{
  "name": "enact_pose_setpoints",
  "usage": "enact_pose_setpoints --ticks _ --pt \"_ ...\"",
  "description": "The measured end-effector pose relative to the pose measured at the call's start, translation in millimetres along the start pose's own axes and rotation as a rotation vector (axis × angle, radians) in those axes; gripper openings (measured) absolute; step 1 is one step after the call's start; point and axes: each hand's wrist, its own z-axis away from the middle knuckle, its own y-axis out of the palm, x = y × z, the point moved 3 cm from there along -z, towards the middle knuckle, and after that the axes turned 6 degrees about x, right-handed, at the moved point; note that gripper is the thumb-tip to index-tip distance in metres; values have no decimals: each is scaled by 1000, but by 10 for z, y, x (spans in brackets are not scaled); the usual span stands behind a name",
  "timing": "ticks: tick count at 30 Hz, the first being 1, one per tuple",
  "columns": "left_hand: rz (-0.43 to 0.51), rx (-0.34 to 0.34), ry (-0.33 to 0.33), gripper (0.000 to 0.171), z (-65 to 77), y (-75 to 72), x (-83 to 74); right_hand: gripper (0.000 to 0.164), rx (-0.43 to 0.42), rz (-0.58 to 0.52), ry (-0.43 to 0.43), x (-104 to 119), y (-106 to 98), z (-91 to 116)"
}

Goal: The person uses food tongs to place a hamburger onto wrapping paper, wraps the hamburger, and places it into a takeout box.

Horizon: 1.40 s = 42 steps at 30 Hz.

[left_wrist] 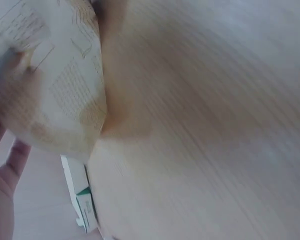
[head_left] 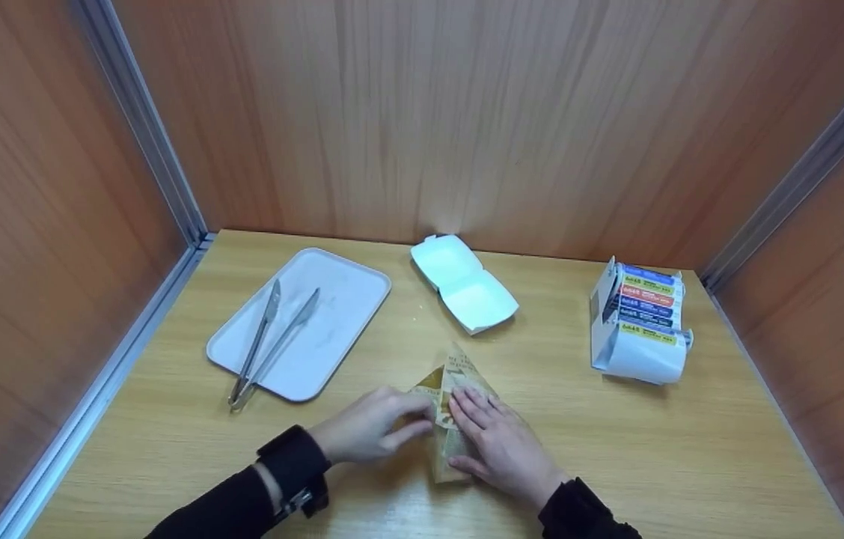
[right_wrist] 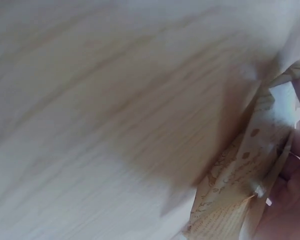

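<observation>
Partly hidden: folded printed paper (head_left: 446,447) on table (head_left: 721,449), under right hand's (head_left: 504,442) extended fingers; left hand (head_left: 369,428) half-curled at edge, pinch unclear. Tray (head_left: 351,288) bears tongs (head_left: 265,323); white holder (head_left: 646,361) contains packets (head_left: 646,297), print illegible.

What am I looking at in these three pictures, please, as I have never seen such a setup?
There is no machine here: a person works bare-handed. The wide picture comes from a camera worn on the head; the two blurrier close-ups come from cameras on the left and right wrists. On the wooden table lie a pale tray with metal tongs partly on it, an open white clamshell box and a white holder with coloured labels. The right hand lies on folded printed paper; the left hand has its fingertips at the paper's left edge, though whether they pinch it is unclear.
</observation>
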Motion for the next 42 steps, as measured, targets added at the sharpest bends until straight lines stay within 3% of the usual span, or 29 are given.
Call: enact_pose_setpoints --ticks 3,7,12,15,19,27,32,37,42 --pt "59 -49 -41 9 -220 18 39 65 -19 13 -17 -18 -1 15" --pt "57 -97 -115 9 -499 69 135 60 -65 -27 -38 -40 -16 46" --pt "-17 -73 -185 10 -767 154 231 62 -82 -122 -60 -39 -31 59" --pt "-2 -36 -207 9 -864 194 250 65 -51 -167 -57 -43 -36 45" --pt "26 -8 -243 9 -954 232 263 68 -20 -200 -34 -71 -36 48" --pt "11 -10 -292 13 -1046 288 299 66 -42 -180 -7 -100 -24 95" --pt "-51 -24 -295 14 -1073 305 303 60 -6 -87 9 -72 -24 136" --pt "-135 -57 -278 12 -1105 318 293 53 -20 -9 -61 -69 -75 220" --pt "-232 -88 -273 12 -1144 321 277 45 -36 -146 -82 -160 -192 343"
